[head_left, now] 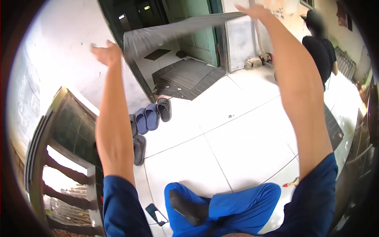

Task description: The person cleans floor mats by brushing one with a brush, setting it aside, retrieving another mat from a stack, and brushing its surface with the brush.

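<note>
A long grey cloth [177, 31] spans the air in front of me, blurred by motion. Its right end meets my right hand [254, 12], raised high near the doorway's right side, with the fingers closed at the cloth's corner and one finger sticking out. At the other end, my left hand [107, 53] is lifted beside the cloth's edge; its grip is partly hidden and smeared. The cloth hangs fairly taut, its left end lower than the right. Below, my crossed legs in blue trousers [244, 203] rest on the white tiled floor [185, 146].
Ahead lies a dark striped mat [189, 77] at an open doorway. Blue slippers [147, 117] and dark sandals [139, 150] line the left wall. By my legs is a phone [156, 213]. A wooden-framed piece [67, 118] stands left. A person in black [319, 55] is at right.
</note>
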`<action>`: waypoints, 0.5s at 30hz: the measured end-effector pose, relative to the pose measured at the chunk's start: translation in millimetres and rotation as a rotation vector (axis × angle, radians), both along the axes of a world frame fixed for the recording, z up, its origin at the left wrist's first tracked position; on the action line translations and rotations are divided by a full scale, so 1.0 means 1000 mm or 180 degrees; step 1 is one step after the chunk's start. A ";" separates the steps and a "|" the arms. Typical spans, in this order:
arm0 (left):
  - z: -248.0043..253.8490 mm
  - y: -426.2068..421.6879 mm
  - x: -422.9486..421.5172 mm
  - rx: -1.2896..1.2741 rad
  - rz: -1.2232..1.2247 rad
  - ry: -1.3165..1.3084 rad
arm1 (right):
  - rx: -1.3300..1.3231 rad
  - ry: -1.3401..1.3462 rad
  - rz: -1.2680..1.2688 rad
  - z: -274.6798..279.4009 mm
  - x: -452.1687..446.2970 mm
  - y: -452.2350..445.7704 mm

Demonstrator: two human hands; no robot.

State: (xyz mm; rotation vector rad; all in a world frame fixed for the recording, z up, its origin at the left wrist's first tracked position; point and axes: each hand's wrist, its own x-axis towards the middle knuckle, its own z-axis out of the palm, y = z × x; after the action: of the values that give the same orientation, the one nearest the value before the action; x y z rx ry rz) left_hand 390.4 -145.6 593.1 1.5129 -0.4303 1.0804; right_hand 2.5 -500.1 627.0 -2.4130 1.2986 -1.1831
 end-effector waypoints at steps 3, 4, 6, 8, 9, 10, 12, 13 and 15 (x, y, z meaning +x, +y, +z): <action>0.073 0.035 0.005 0.0581 -0.0232 0.0686 | -0.0888 -0.0656 0.0228 0.029 0.089 0.175; 0.069 0.048 -0.028 0.0820 -0.0354 -0.0006 | -0.0997 -0.0311 0.0435 -0.006 0.103 0.181; 0.013 0.066 -0.045 0.1300 0.0152 -0.2542 | -0.0858 0.0322 0.0655 -0.079 0.124 0.184; -0.078 0.085 -0.054 0.2431 0.0049 -0.2686 | -0.0391 0.0885 0.0570 -0.157 0.126 0.177; -0.133 0.095 -0.058 0.2980 -0.0414 -0.2064 | -0.0279 0.1220 0.0779 -0.207 0.118 0.168; -0.184 0.113 -0.063 0.3655 -0.0673 -0.1486 | -0.0298 0.1871 0.0786 -0.241 0.093 0.174; -0.260 0.149 -0.074 0.4647 -0.1090 -0.0993 | -0.0118 0.2514 0.0909 -0.307 0.047 0.175; -0.290 0.166 -0.075 0.4998 -0.1397 -0.0678 | 0.0309 0.2854 0.0978 -0.326 0.022 0.176; -0.336 0.187 -0.075 0.5426 -0.1659 -0.0221 | 0.0687 0.3071 0.0794 -0.362 -0.027 0.175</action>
State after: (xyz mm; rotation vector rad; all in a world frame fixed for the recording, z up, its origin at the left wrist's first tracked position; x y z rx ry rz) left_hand 315.3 41.2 256.8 2.4810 -1.9825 0.1313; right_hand -24.9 -325.4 265.4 -2.9233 1.1300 0.2561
